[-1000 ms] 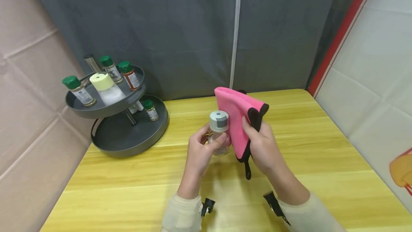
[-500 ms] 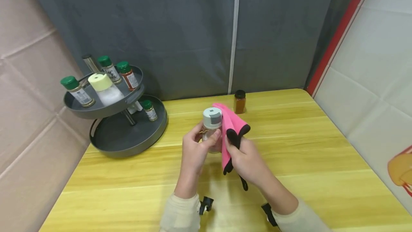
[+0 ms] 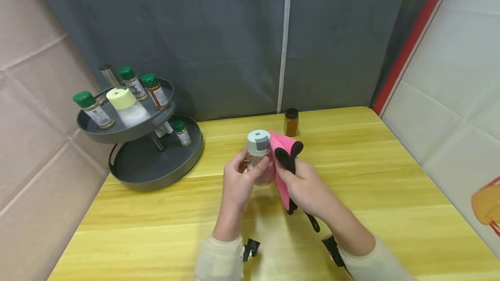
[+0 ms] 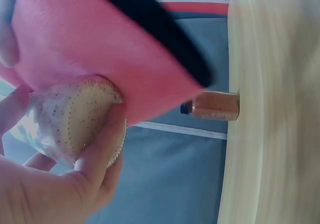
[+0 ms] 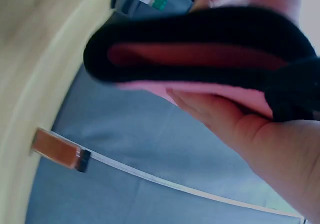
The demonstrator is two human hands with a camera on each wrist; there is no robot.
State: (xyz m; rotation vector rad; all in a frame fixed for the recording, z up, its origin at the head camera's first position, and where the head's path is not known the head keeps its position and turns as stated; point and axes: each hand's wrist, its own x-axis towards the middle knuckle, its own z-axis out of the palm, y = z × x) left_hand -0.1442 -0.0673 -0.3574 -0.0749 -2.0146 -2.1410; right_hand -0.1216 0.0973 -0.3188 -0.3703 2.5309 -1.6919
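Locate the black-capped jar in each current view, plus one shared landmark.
Head: the black-capped jar is just right of centre, about mid-height.
Left wrist: right of centre, mid-height, appearing sideways.
Right wrist: lower left, appearing tilted.
Shared landmark: the dark-edged pink cloth, visible in all three.

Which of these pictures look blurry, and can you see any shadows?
Head view: fairly sharp, with a soft shadow on the table below the jar; left wrist view: the dark edging of the pink cloth looks blurred; right wrist view: that edging is out of focus too.
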